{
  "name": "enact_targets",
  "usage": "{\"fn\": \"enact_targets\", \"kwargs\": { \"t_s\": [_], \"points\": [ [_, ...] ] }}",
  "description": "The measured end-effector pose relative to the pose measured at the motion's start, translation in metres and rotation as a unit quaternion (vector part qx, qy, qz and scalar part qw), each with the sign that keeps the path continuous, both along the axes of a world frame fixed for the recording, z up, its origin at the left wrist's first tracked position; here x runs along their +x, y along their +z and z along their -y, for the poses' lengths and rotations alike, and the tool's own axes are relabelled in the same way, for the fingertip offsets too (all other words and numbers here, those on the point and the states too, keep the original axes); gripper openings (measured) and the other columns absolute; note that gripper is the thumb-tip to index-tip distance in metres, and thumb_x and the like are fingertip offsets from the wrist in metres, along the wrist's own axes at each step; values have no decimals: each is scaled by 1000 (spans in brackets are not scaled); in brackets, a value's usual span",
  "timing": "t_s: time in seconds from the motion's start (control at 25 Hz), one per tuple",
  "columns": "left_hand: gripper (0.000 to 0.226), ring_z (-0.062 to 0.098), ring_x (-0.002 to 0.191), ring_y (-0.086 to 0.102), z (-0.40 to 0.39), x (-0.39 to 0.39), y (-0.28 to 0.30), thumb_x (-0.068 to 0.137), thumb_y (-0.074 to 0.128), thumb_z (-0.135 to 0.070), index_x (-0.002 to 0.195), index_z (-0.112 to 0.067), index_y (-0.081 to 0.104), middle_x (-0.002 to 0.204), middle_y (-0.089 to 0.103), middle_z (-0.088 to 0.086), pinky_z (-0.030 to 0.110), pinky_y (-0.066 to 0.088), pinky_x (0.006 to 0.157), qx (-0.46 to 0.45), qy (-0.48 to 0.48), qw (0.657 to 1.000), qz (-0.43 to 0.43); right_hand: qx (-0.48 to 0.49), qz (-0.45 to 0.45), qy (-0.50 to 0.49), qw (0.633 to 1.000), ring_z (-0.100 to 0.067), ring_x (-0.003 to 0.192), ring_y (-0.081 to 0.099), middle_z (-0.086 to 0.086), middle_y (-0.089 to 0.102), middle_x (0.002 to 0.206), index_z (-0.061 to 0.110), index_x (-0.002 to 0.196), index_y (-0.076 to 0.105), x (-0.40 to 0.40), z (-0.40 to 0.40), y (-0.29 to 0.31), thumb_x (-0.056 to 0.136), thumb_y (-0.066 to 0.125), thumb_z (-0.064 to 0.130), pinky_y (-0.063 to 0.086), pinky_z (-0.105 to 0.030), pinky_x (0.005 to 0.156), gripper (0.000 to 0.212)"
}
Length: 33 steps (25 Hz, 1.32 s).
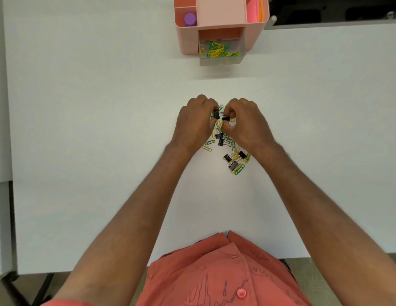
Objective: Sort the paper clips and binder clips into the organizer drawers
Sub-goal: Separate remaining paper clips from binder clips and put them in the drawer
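Coral shirt (223,274) unlabelled; both hands (196,122) (245,123) pinch binder clips (216,114).

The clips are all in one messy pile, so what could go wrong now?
The binder clips lie tangled with paper clips, so a paper clip may ride along with whatever the left hand and right hand lift. The open drawer holds only paper clips, so a binder clip could get dropped there.

White desk (93,129) has a messy clip pile (225,146) right under the hands, pink organizer (186,40) way past them.
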<state>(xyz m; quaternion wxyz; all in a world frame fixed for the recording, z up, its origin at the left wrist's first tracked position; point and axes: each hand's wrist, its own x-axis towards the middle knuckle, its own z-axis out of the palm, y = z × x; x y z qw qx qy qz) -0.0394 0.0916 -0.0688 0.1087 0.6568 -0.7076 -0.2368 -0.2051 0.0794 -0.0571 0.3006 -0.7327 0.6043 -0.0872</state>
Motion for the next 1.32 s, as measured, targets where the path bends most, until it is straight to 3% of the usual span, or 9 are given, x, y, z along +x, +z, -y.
{"fn": "enact_targets", "kwargs": {
  "t_s": [0.28, 0.4, 0.56, 0.76, 0.92, 1.0, 1.08, 1.2, 1.32],
  "points": [
    [28, 16, 100, 57, -11, 1, 3, 88, 69, -18, 113, -23, 61, 105, 63, -6, 41, 51, 87, 2, 32, 995, -98, 29, 58, -50, 997, -11, 85, 54, 8, 63, 93, 24, 95, 60, -12, -2, -1, 85, 69, 19, 54, -40, 76, 14],
    [28, 13, 93, 52, -9, 13, 6, 86, 67, -16, 112, -23, 60, 102, 62, -8, 39, 50, 82, -16, 81, 989, -125, 18, 53, -58, 997, -10, 87, 54, 10, 60, 95, 26, 100, 58, -9, -6, 0, 86, 72, 33, 51, -33, 73, 21],
    [26, 20, 100, 57, 3, 29, 7, 88, 67, -16, 113, -21, 60, 104, 64, -3, 44, 51, 84, -7, 138, 988, -74, -1, -13, -35, 999, -16, 96, 55, 9, 63, 94, 25, 104, 60, -1, -9, 0, 90, 68, 29, 51, -38, 78, 17],
    [35, 25, 108, 56, 7, 30, 6, 91, 67, -18, 125, -18, 58, 115, 60, 5, 42, 50, 89, -5, 154, 987, -50, 37, 72, -105, 991, -8, 78, 61, 9, 64, 94, 24, 101, 64, -9, -2, 7, 91, 59, 13, 56, -34, 76, 16],
    [49, 28, 120, 52, -10, 12, 9, 91, 69, -13, 137, -16, 54, 132, 56, 8, 38, 46, 101, -6, 22, 997, -73, 31, 30, -49, 998, -12, 97, 57, 7, 62, 109, 25, 114, 64, -30, -6, 12, 91, 66, 20, 52, -34, 89, 24],
    [68, 32, 130, 45, -17, 3, 8, 88, 69, -5, 150, -15, 42, 147, 47, 8, 42, 44, 106, 33, -74, 997, -16, 40, -24, 39, 998, -20, 116, 50, 3, 58, 126, 24, 134, 59, -32, -13, 14, 89, 70, 30, 45, -38, 100, 46],
    [79, 33, 132, 42, -15, 3, 6, 86, 69, 0, 155, -13, 33, 152, 42, 9, 43, 44, 106, 48, -101, 993, 26, 41, -91, 109, 989, -26, 127, 42, 0, 50, 138, 23, 147, 49, -25, -19, 15, 85, 74, 39, 37, -40, 105, 69],
    [71, 34, 127, 47, -6, 4, 7, 86, 74, -7, 150, -11, 44, 144, 48, 11, 45, 45, 102, 56, -101, 993, 35, 15, -158, 136, 978, -28, 130, 40, 1, 48, 142, 23, 149, 47, -17, -27, 12, 82, 79, 43, 31, -40, 107, 77],
    [42, 32, 115, 56, -4, 3, 6, 89, 73, -9, 129, -10, 62, 123, 59, 11, 43, 48, 94, 35, -97, 995, 15, -21, -156, 121, 980, -27, 120, 47, 2, 58, 127, 28, 138, 59, -15, -30, 7, 86, 78, 39, 32, -40, 100, 56]
  ]
}}
